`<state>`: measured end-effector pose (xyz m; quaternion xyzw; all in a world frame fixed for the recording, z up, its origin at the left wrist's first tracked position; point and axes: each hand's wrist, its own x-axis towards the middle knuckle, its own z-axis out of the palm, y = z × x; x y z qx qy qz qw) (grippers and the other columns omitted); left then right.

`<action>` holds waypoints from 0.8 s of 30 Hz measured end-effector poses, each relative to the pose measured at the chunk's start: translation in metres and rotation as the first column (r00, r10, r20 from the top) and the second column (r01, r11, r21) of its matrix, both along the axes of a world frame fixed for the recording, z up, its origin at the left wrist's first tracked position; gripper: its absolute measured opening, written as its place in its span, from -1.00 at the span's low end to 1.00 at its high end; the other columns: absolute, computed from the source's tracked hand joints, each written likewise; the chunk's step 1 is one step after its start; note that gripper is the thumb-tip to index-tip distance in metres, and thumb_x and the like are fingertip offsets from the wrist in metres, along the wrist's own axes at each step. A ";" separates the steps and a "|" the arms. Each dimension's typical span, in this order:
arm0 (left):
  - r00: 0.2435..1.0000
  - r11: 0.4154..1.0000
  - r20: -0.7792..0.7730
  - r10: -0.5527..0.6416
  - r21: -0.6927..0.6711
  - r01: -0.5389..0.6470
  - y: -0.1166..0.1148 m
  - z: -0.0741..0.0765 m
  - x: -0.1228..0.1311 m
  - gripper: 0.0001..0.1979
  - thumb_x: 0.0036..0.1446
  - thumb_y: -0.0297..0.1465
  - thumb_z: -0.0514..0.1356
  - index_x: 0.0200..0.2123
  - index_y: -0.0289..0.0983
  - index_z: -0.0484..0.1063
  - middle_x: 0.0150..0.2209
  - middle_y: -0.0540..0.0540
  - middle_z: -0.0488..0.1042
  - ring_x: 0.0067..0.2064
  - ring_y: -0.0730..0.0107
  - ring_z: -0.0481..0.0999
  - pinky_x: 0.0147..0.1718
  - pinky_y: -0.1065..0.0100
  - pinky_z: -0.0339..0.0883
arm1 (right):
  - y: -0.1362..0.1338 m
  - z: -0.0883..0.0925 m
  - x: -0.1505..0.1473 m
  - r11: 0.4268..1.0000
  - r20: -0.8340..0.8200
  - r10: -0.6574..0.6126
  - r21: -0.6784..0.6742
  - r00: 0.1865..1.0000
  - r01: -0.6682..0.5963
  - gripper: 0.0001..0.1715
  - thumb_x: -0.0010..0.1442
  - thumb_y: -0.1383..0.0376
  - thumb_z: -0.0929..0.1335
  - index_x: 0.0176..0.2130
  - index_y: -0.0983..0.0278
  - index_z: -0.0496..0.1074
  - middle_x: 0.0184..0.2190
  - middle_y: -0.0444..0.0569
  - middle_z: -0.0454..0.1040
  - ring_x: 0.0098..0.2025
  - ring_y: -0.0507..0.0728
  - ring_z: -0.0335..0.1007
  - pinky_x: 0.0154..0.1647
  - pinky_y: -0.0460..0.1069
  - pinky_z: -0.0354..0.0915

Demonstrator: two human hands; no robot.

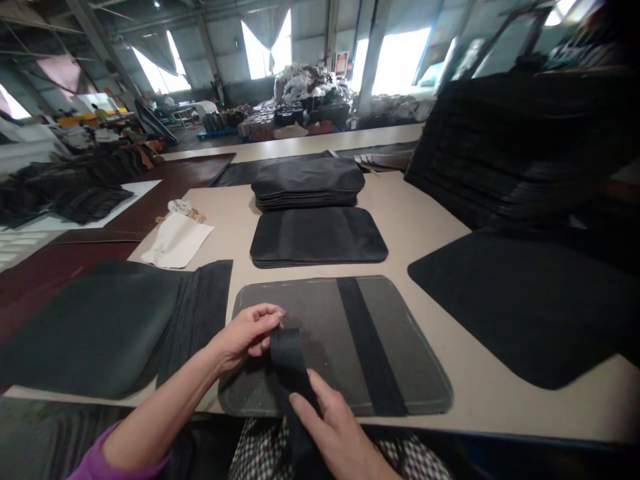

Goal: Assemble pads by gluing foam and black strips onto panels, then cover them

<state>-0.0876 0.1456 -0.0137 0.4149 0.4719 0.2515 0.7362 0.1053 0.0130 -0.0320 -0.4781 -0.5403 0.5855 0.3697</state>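
A black strip runs between my two hands above the near edge of a dark grey panel with rounded corners. My left hand is closed, pinching the strip's far end. Lower down, my right hand grips the same strip between thumb and fingers, and its tail hangs toward my lap. Another black strip lies flat across the right half of the panel, reaching from its far edge to its near edge.
Stacked black panels lie beyond the grey one, with a second stack behind. Left are black sheets beside layered strips and a white cloth piece. At right, a large black panel adjoins a tall dark pile.
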 end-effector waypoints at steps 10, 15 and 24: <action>0.978 0.975 0.198 -0.067 -0.196 0.107 -0.033 -0.002 -0.006 -0.59 0.12 -0.10 0.37 -0.25 -0.32 0.39 -0.58 0.15 0.22 -0.69 0.77 0.03 -0.74 0.59 -0.22 | 0.013 0.017 0.002 0.992 0.001 0.101 0.070 0.995 -0.101 -0.35 0.42 0.01 0.26 0.37 0.21 0.24 0.25 0.07 0.36 0.28 0.26 0.27 0.37 0.16 0.12; 0.998 0.996 0.001 0.061 0.063 -0.061 -0.008 0.006 -0.006 -0.60 0.05 -0.20 0.44 -0.30 -0.24 0.28 -0.59 0.22 0.14 -0.67 0.71 0.01 -0.72 0.59 -0.20 | 0.007 -0.001 0.001 0.998 -0.070 0.039 0.046 0.997 -0.036 -0.33 0.42 0.04 0.27 0.38 0.22 0.15 0.15 0.11 0.44 0.18 0.22 0.39 0.25 0.11 0.29; 0.685 0.656 -0.700 0.202 0.616 0.436 0.074 -0.024 -0.013 -0.67 0.35 -0.13 0.06 -0.25 -0.22 0.47 -0.50 0.01 0.49 -0.43 0.36 0.50 -0.39 0.39 0.31 | 0.005 -0.026 -0.013 0.978 0.244 -0.068 0.208 0.967 0.017 -0.43 0.44 0.21 0.15 0.36 0.26 0.05 -0.39 -0.11 0.37 -0.35 0.14 0.43 -0.31 -0.03 0.27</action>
